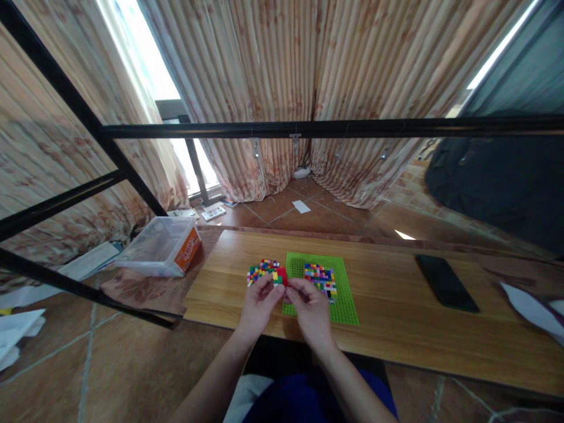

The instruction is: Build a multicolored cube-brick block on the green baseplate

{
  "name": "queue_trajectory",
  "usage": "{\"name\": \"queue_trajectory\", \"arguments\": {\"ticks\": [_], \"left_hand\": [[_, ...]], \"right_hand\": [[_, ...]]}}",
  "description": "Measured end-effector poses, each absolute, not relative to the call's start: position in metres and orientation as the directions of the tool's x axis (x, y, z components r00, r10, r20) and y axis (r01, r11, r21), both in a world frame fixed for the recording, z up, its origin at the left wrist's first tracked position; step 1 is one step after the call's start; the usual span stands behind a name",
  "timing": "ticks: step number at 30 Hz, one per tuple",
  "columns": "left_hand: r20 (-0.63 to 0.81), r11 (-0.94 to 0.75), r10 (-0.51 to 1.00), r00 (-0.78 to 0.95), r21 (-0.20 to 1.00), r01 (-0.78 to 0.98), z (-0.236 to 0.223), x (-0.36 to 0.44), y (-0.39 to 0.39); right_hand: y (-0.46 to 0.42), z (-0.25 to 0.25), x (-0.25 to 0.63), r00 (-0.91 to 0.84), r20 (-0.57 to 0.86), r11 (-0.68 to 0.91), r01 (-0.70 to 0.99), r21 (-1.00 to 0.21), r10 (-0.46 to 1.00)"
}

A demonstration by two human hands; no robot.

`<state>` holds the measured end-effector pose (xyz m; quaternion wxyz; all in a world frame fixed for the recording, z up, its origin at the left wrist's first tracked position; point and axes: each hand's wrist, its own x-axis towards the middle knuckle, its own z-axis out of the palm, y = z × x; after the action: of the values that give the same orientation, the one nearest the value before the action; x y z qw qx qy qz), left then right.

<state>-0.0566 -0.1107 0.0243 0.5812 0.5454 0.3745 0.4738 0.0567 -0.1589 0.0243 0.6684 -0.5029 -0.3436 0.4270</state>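
One head-worn view looks from above and behind the grip on the bricks [280, 276], facing forward and down. It sits far enough back to take in both forearms, the tabletop [379, 294] around the grip, and the curtains [268, 88] beyond it.

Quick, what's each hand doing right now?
Left hand: pinching a small cluster of colored toy bricks.
Right hand: fingers closed at the cluster's edge; its own grip can't be told.
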Motion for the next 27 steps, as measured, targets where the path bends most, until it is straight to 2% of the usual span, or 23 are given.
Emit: {"name": "queue_trajectory", "arguments": {"ticks": [3,8,13,18,27], "left_hand": [[0.036,0.021,0.946,0.323,0.985,-0.171,0.031,-0.050,-0.118],[-0.005,0.051,0.959,0.283,0.986,-0.157,0.033,-0.046,-0.125],[-0.045,0.101,0.942,0.332,0.983,-0.153,0.040,-0.039,-0.138],[-0.004,0.057,0.932,0.362,0.989,-0.136,0.053,-0.036,-0.145],[-0.023,0.072,0.939,0.344,0.989,-0.130,0.042,-0.037,-0.148]], "right_hand": [[-0.167,0.029,0.060,0.394,0.008,0.128,-0.278,-0.952,0.919],[-0.177,0.030,0.068,0.417,-0.049,0.095,-0.317,-0.944,0.907],[-0.188,0.037,0.073,0.386,-0.005,0.108,-0.272,-0.956,0.923],[-0.195,0.046,0.075,0.368,0.014,0.121,-0.270,-0.955,0.930],[-0.206,0.041,0.086,0.350,-0.127,0.083,-0.527,-0.846,0.928]]}}
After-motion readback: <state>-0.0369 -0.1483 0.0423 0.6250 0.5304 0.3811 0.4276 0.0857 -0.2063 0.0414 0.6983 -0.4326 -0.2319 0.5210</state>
